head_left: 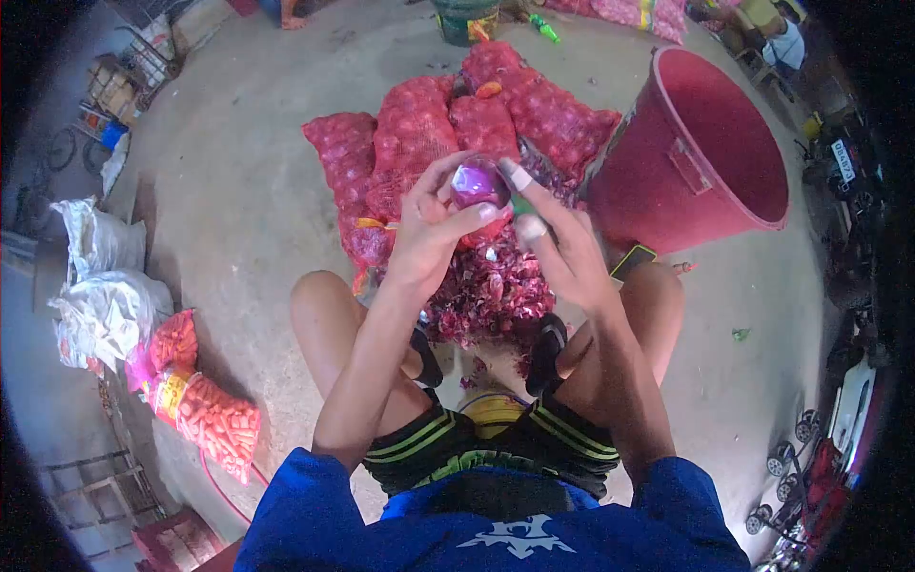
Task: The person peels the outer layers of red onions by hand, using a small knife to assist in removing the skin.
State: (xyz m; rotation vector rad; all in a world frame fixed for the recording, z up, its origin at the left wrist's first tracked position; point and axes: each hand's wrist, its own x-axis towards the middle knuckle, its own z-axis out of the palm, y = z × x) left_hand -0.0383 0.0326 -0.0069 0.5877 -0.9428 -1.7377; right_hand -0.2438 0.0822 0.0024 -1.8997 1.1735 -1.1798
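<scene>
A shiny purple-red onion (479,185) is held up in front of me, with the fingers and thumb of my left hand (434,221) closed around it. Close to its right side is my right hand (567,246), with pale wrappings on the fingertips. A small green object (520,204) shows between that thumb and forefinger; its kind is not clear. Beneath both hands lies a heap of loose onion skins (491,291), between my feet. Red mesh sacks of onions (415,129) lie just beyond the heap.
A large red tub (658,205) stands at the right, with a phone (633,261) near its base. White sacks (110,310) and a bag of orange-red pieces (214,415) sit at the left. A dark green bucket (462,24) is at the back; wheeled items (786,467) line the right.
</scene>
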